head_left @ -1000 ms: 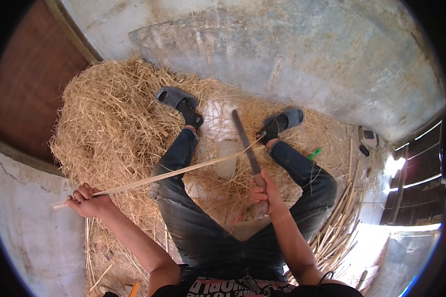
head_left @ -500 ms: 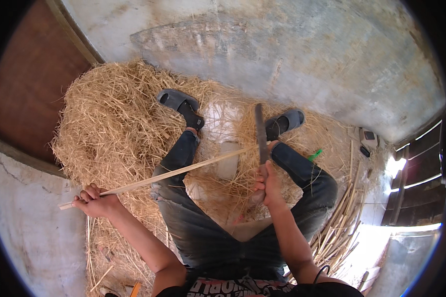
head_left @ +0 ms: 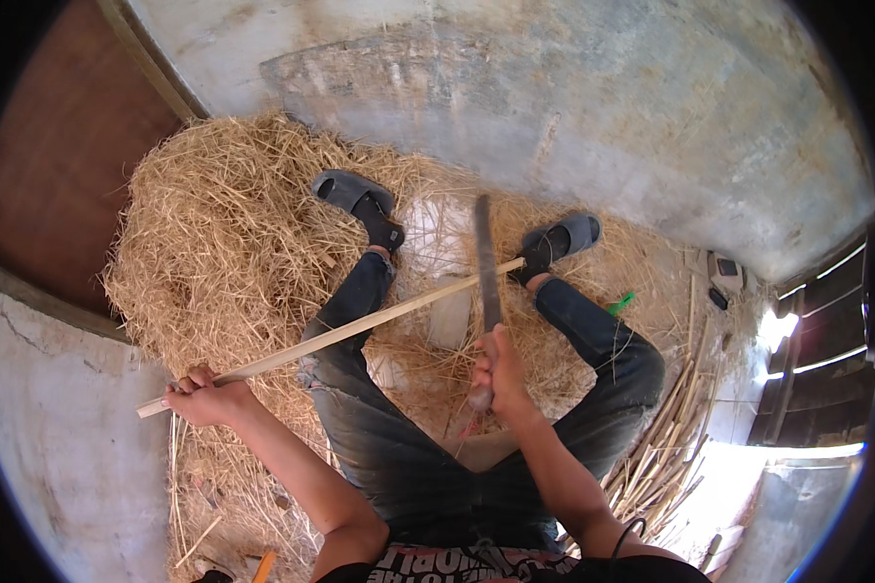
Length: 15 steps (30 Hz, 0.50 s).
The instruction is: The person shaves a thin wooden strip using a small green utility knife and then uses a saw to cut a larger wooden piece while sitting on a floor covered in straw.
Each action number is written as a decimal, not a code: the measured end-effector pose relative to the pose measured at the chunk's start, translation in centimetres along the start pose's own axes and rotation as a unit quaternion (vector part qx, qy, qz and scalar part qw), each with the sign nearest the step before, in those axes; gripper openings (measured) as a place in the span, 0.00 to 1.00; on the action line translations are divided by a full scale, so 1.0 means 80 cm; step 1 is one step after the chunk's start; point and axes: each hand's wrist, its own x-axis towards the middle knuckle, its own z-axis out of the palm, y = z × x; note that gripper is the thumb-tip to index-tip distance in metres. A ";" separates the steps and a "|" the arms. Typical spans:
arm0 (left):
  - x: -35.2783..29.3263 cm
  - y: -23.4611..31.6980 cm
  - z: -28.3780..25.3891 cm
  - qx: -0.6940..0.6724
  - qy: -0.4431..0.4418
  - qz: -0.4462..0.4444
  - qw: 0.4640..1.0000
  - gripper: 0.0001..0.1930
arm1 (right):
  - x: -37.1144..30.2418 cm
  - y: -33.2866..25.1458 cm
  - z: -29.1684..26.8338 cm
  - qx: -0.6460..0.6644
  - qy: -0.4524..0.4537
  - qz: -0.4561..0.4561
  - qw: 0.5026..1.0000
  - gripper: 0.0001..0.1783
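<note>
Wooden strip (head_left: 360, 325) spans left to right, crossing over the left leg (head_left: 360, 418). Left hand (head_left: 207, 398): grip clenched round strip near its left end, short stub poking out past it. Straw pile (head_left: 224, 233) lies beyond. My read: work part-way. Strip already flat and pale; no finish visible, amount left can't tell. Long axis runs near-left to far-right, far end pointing at right foot (head_left: 556, 241). Knife (head_left: 492, 303) crosses strip near that end, tip pointing far; contact can't tell. Right hand (head_left: 504, 374): grip wrapped round knife handle. Loose sticks (head_left: 663, 437) farther right.
</note>
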 end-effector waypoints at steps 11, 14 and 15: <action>-0.033 -0.016 0.000 -0.017 -0.011 0.010 1.000 0.12 | -0.063 0.004 0.037 -0.017 -0.120 0.110 0.987 0.31; -0.027 -0.011 0.001 -0.018 -0.012 -0.018 1.000 0.09 | -0.043 -0.010 0.032 0.032 -0.056 0.068 0.996 0.29; -0.034 -0.014 0.001 -0.026 -0.024 -0.020 0.999 0.09 | -0.039 -0.010 0.034 0.053 -0.044 0.064 0.996 0.29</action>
